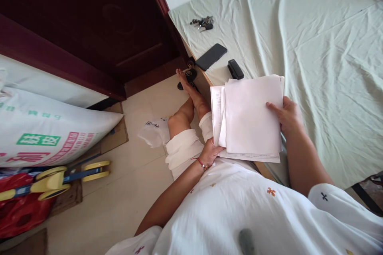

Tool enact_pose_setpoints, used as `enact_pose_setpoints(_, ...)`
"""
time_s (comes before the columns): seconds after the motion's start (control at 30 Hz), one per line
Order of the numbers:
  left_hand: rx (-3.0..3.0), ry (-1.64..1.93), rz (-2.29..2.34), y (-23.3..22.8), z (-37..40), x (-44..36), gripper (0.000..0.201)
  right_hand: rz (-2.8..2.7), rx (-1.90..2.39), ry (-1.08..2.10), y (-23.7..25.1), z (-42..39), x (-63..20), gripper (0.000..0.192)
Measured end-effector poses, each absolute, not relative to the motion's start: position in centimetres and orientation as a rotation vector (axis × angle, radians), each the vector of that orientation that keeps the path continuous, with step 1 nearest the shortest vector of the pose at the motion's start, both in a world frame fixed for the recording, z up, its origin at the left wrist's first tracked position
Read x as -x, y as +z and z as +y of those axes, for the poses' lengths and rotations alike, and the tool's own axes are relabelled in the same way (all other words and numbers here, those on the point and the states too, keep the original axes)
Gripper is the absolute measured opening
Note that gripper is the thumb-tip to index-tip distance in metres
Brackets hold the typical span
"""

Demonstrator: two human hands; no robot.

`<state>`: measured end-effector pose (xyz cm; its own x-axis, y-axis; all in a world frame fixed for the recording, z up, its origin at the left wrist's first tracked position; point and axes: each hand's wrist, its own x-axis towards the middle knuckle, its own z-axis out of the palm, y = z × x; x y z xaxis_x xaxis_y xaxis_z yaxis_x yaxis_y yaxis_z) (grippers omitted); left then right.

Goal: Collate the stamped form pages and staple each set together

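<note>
Papers (249,117), a loose stack of white sheets, sit at the near edge of the bed (323,48), held up between both hands over the person's lap. The right hand (285,117) grips the stack's right edge, thumb on top of the upper sheet and fingers closed behind it. The left hand (211,152) holds the stack's lower left corner from underneath, fingers curled on the sheets and mostly hidden by them; a red bracelet (201,163) circles that wrist. The sheets are fanned slightly, with printed ones showing along the left and bottom edges.

Just beyond the papers, on the pale green bedsheet, lies a black stapler (235,69), close to the stack's top edge. A dark phone (211,57) lies a little farther up and left of the stapler, near the bed's corner. A bunch of keys (203,22) rests farther still, well apart from the papers.

Left of the papers, the person's bare leg (190,103) stretches over the tiled floor toward a dark wooden door (98,20). Far to the left lie a large printed sack (44,131) and a yellow toy (60,179).
</note>
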<state>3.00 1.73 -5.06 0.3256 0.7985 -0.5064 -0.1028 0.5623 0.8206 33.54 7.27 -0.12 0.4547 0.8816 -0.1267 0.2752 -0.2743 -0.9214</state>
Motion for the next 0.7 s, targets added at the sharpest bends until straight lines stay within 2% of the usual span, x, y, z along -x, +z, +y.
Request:
enact_pose_setpoints(0.13,-0.705,0.75,1.057,-5.5,1.6,-3.0,0.048,-0.706,1.64,1.072,0.4,7.1,-33.4,0.036)
enact_pose_setpoints(0.3,-0.575,0.821,1.06,-5.6,1.7,-3.2,0.052,-0.93,1.813,0.816,1.6,6.7,-33.7,0.022)
enact_pose_setpoints(0.4,-0.598,0.897,1.062,-5.4,1.9,-3.3,0.049,-1.044,1.865,0.744,1.8,6.5,-34.2,0.023)
enact_pose_setpoints(0.6,-0.701,0.992,1.145,-5.8,2.1,-2.8,0.045,-0.769,1.627,1.042,1.5,6.4,-34.7,0.026)
enact_pose_setpoints(0.7,-0.703,1.007,1.144,-6.0,2.1,-2.7,0.045,-0.616,1.538,1.05,2.0,6.2,-34.7,0.027)
